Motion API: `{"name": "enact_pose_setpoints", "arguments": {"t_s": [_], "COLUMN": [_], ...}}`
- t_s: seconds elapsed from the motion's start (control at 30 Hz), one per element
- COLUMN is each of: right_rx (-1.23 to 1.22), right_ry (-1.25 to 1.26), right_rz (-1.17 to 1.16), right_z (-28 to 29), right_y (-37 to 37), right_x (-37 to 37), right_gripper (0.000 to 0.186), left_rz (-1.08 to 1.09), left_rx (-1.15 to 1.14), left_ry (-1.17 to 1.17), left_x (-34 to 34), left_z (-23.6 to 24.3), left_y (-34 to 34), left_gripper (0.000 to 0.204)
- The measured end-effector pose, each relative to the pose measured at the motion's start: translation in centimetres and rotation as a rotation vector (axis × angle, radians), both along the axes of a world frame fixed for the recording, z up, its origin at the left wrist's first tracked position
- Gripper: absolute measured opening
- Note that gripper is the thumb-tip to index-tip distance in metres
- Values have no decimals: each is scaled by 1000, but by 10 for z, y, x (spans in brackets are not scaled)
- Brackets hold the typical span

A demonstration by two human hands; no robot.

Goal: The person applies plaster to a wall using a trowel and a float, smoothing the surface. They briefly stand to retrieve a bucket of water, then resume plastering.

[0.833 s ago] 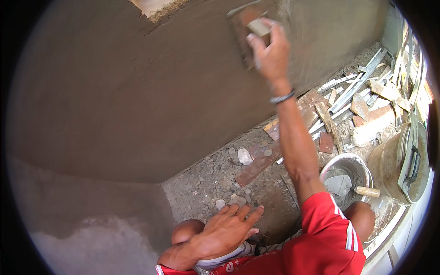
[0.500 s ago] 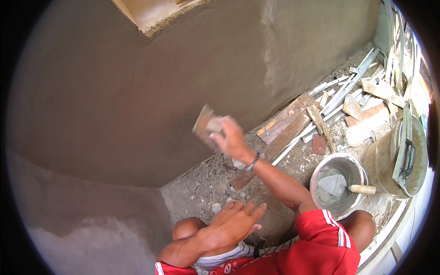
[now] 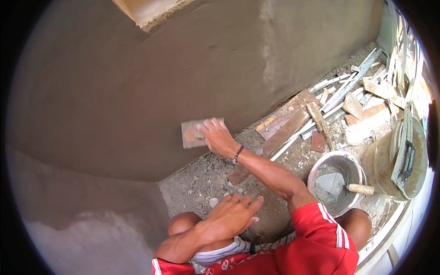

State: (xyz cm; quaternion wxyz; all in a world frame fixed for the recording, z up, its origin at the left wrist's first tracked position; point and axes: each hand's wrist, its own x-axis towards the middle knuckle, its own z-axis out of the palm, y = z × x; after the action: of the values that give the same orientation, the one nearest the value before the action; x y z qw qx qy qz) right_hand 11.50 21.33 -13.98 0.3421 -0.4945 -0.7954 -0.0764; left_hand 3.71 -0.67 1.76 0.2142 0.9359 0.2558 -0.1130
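Near a bucket (image 3: 351,166) and scrap boards (image 3: 286,136), right hand (image 3: 221,139) grips a float (image 3: 188,140), left hand (image 3: 231,215) loosely spread.

"Where does the flat rectangular brownish float (image 3: 188,137) sit?"
"Between the right hand (image 3: 220,138) and the grey-brown plastered wall (image 3: 114,91)."
"And the wooden-handled grey metal trowel (image 3: 331,183)?"
"In the round whitish bucket (image 3: 313,172), left of the tall beige cylindrical bucket (image 3: 379,158)."
"The long brown wooden boards (image 3: 287,131)?"
"On the grey rubble-strewn floor (image 3: 195,183), between wall and buckets."

On the front of your red shirt (image 3: 316,243) there is white printing (image 3: 226,264), but it is too small for clear reading.
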Motion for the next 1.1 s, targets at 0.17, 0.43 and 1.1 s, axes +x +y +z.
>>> {"name": "enact_pose_setpoints", "arguments": {"t_s": [0.17, 0.43, 1.1], "right_rx": [-292, 180, -115], "right_ry": [1156, 1319, 1269], "right_rz": [77, -266, -185], "right_z": [43, 107, 51], "right_y": [-40, 30, 18], "right_x": [80, 159, 187], "right_gripper": [54, 49, 48], "left_rz": [32, 1, 23], "left_rx": [-1, -24, -37], "left_ry": [-31, -55, -69], "left_x": [-10, -24, -44], "left_z": [9, 20, 25], "left_y": [-10, -9, -12], "left_gripper": [51, 51, 49]}}
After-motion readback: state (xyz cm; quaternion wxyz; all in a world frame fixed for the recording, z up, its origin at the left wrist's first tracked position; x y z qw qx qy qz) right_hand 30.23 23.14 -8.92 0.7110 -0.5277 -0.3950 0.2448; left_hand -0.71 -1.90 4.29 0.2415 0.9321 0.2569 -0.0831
